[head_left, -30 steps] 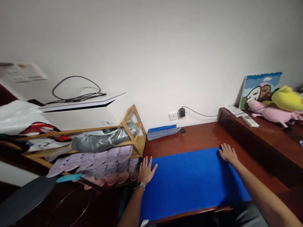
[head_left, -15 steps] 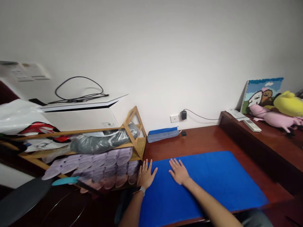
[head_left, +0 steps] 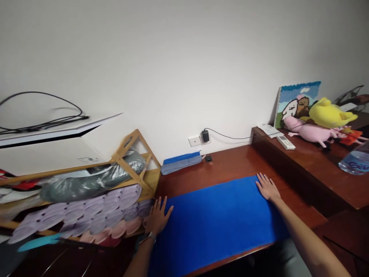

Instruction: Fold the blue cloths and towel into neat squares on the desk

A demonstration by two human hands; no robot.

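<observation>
Brown desk (head_left: 230,163), blue cloth (head_left: 216,223), left grip (head_left: 157,219) and right grip (head_left: 268,188) spread at its edges, bottle (head_left: 356,162) cut off.

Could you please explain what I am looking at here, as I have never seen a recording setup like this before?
There is no machine here: a person works with two bare hands. The picture comes from one camera worn on the head, looking forward and down. On the reddish-brown wooden table lies a flat, rectangular, bright blue cloth. The left hand is at its left edge, and the right hand is at its far right corner, both with open fingers. Neither hand grips anything. Behind, near the wall, lies a folded blue-and-grey cloth bundle.
</observation>
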